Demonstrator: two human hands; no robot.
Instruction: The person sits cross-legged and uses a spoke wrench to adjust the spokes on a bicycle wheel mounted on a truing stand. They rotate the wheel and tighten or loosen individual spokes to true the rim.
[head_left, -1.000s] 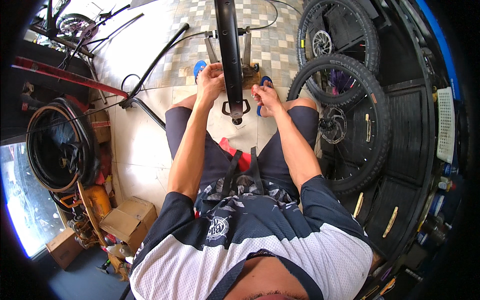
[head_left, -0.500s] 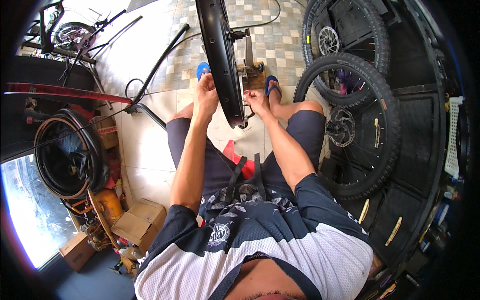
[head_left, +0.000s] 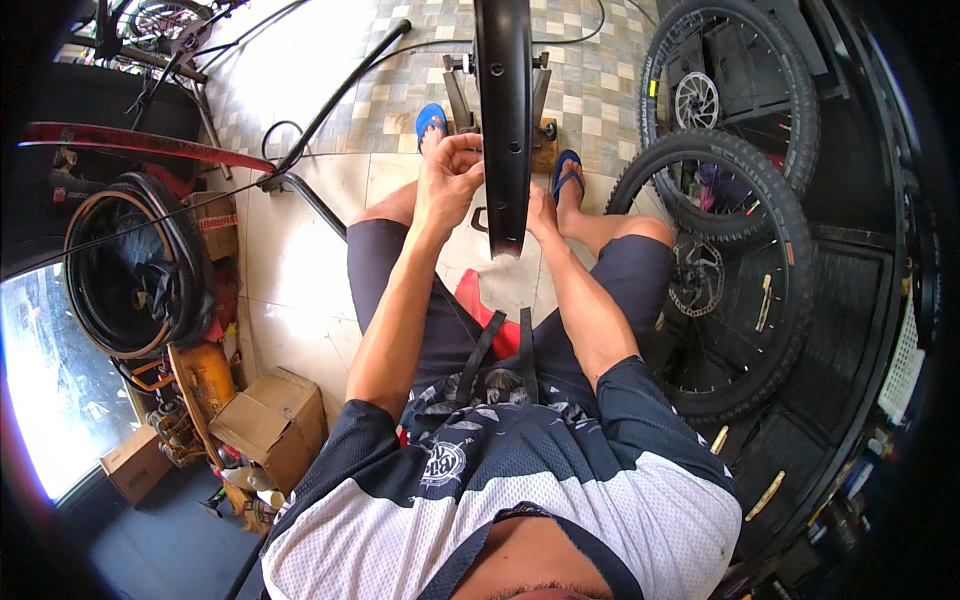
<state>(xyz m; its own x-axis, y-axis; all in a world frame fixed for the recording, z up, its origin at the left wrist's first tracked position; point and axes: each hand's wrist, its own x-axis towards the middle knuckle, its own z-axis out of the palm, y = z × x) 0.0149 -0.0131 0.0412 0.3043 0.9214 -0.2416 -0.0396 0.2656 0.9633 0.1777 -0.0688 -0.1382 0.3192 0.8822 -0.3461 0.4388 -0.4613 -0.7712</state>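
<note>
A bare black bicycle rim [head_left: 505, 150] stands upright before me, edge on, in a wheel stand [head_left: 456, 95] whose metal arms show on both sides. My left hand [head_left: 450, 185] is at the rim's left side, fingers bent and apart from the thumb, fingertips close to or touching the rim. On the other side, my right hand [head_left: 541, 212] is close against the rim, which hides most of its fingers. Whether that hand holds anything cannot be seen. A small black bracket [head_left: 480, 218] shows left of the rim's lower end.
Two wheels with knobbly tyres [head_left: 790, 270] lean at the right by black panels. At the left are hanging tyres [head_left: 90, 310], a cardboard box [head_left: 262, 420] and a red bar [head_left: 150, 140]. A black tube [head_left: 345, 95] slants across the tiled floor [head_left: 300, 240].
My view has turned, so the rim now appears edge on and farther right. My left hand's fingers have spread more. The right hand's fingers, visible before, are now mostly behind the rim.
</note>
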